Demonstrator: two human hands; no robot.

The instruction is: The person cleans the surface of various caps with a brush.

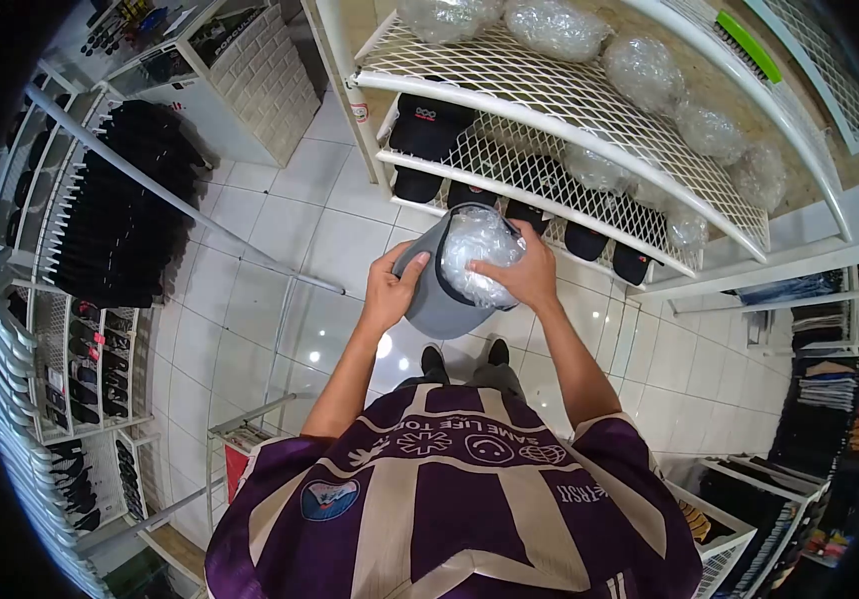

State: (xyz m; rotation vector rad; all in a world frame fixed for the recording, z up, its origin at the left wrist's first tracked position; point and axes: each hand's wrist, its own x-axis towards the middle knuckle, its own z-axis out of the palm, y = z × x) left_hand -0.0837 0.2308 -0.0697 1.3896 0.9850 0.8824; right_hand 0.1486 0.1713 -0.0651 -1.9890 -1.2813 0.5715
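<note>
A grey cap [440,308] is held between both hands in front of my body, its hollow side facing up. Crumpled clear plastic stuffing [475,246] fills the crown. My left hand [392,287] grips the cap's left edge, thumb on top and fingers beneath. On the other side, my right hand [529,268] holds the cap's right edge, its thumb pressed onto the plastic. The fingers under the cap are partly hidden.
Ahead stands a white mesh shelf [559,95] with several plastic balls [643,74] above and black caps [431,125] lower down. Black garments hang on a rack [120,205] at left. Folded clothes [829,384] are stacked at right. A green brush [749,46] lies up top.
</note>
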